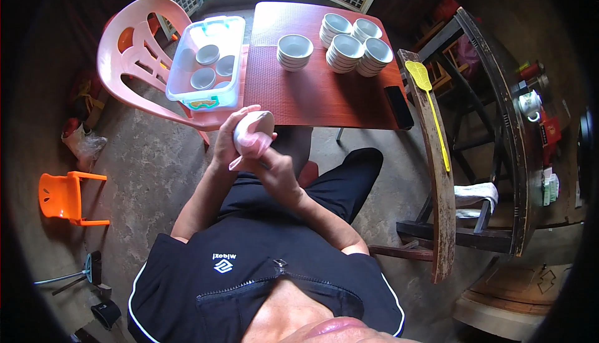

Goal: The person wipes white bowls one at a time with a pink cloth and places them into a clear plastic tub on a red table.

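My left hand (pixel 227 138) grips a white bowl (pixel 266 119) tilted on its side, just short of the table's near edge. A pink cloth (pixel 255 142) is pressed against the bowl by my right hand (pixel 280 174), and part of it hangs below. Stacked white bowls (pixel 295 47) stand alone near the middle of the red-brown table (pixel 281 102). Several more bowl stacks (pixel 345 48) are grouped to their right. Left of the table, a clear plastic box (pixel 174 81) holds several loose bowls (pixel 203 78).
The box rests on a pink plastic chair (pixel 110 57). A black phone-like object (pixel 398 106) lies at the table's right corner. A yellow fly swatter (pixel 433 104) lies on a narrow wooden bench (pixel 442 230). A small orange chair (pixel 61 198) is on the floor at left.
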The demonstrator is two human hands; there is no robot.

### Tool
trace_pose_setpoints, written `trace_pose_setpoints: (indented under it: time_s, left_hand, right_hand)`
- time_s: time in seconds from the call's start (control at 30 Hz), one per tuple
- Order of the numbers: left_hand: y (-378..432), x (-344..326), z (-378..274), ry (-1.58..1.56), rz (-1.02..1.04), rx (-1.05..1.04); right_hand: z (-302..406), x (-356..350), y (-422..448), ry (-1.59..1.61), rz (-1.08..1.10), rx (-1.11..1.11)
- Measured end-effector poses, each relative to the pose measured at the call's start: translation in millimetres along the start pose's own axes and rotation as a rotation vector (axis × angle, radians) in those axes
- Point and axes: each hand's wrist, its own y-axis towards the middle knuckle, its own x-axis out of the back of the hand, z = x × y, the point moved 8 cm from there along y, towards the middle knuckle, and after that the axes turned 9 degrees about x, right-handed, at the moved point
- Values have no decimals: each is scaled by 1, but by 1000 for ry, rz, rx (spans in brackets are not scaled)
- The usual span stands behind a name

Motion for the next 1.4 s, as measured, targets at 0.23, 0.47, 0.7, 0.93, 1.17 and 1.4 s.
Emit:
trace_pose_setpoints:
  time_s: [0.23,0.47,0.7,0.93,1.17,1.4]
  left_hand:
    - [-9,1,8,-59,-144,120]
    - [9,45,28,-129,-243,411]
    - [8,34,38,-113,-251,405]
    - [18,23,32,-37,-5,257]
    - [12,35,11,370,-133,-81]
    - [10,7,18,74,-54,175]
  right_hand:
    - [17,-24,-12,-490,105,300]
    - [2,-20,-24,-713,416,519]
    - [-25,-16,-35,-464,477,299]
    - [-31,-6,-18,-704,349,381]
    - [-71,8,-40,344,67,-521]
    - [-29,4,-18,-52,217,-63]
